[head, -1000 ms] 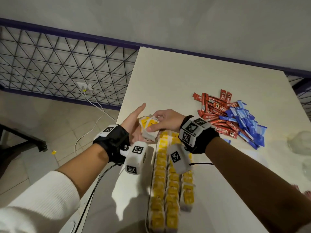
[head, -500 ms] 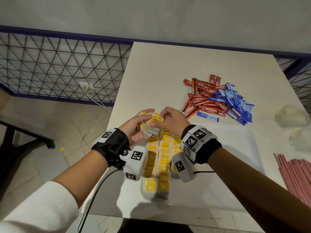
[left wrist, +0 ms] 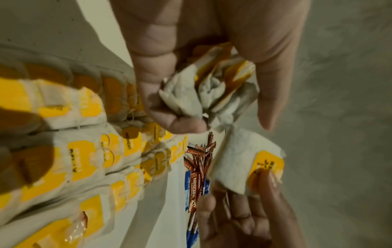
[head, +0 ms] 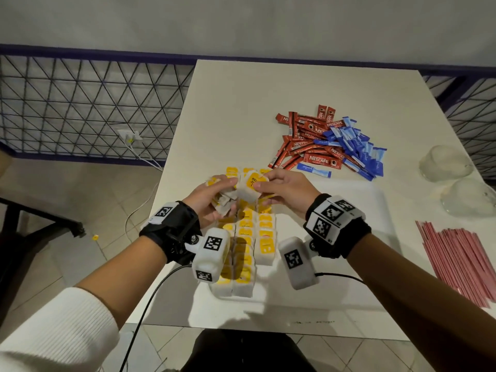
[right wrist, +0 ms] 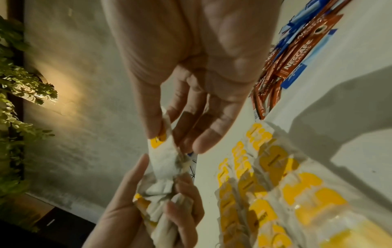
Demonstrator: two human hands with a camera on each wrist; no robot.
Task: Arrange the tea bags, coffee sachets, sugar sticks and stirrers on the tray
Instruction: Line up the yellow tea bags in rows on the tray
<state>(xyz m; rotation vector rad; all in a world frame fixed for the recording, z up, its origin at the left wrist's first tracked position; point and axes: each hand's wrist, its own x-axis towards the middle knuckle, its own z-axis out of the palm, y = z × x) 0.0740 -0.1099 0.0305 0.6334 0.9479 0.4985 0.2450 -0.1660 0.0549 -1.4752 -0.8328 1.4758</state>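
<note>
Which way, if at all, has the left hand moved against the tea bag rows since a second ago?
Yes: the left hand has shifted slightly rightwards, over the tea bag rows, and curled round a bunch of tea bags.

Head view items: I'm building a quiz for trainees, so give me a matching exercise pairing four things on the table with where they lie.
Things:
1. coffee sachets
2. sugar sticks
3. stirrers
4. tea bag rows

Places:
A. near right edge of the table
B. below the two hands, near the left side
C. red pile, left part of the far heap
D. blue pile, right part of the far heap

Pairs: 1-C, 2-D, 3-A, 4-B
</note>
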